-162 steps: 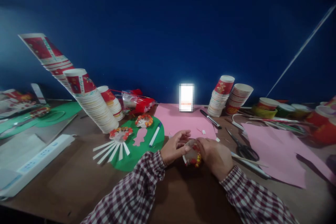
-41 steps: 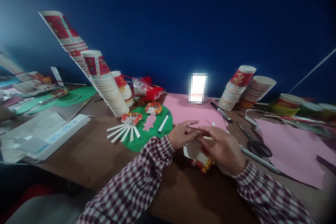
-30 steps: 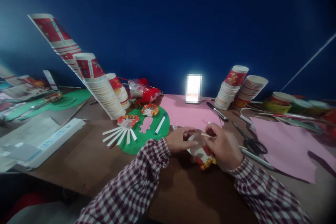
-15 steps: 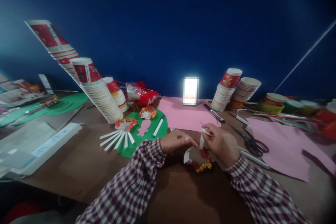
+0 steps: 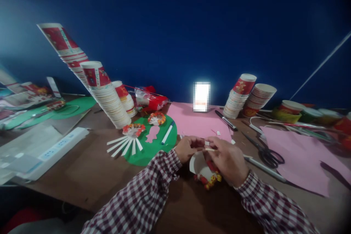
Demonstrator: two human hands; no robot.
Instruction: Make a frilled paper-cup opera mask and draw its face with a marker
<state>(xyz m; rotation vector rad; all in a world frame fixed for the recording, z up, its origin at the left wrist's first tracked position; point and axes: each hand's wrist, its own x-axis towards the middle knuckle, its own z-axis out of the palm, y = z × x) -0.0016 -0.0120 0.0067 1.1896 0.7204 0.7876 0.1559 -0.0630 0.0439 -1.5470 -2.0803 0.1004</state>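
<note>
A cut paper cup (image 5: 202, 166) is between my hands, its pale inside facing me. Red and yellow curled strips line its near rim. My left hand (image 5: 188, 149) is closed at the cup's far side, thumb and fingers pinching near a strip. With bent fingers, my right hand (image 5: 230, 160) grips a thin pale stick (image 5: 210, 149) against the white end of a strip (image 5: 207, 143). The fingertips of both hands nearly meet there. Exactly how the strip lies round the stick is hidden by my fingers.
Left of my hands, a green paper sheet (image 5: 170, 142) bears curled-strip cups, a pink paper cutout (image 5: 153, 134) and a marker (image 5: 168, 132). Tall cup stacks (image 5: 108, 98) stand behind. Black scissors (image 5: 267, 155) lie at right beside pink paper (image 5: 304, 164). A bright phone (image 5: 202, 97) stands ahead.
My left hand has moved in to meet my right at the strip. The cup has tilted, showing more of its inside. White paper scraps now show on the pink sheet.
</note>
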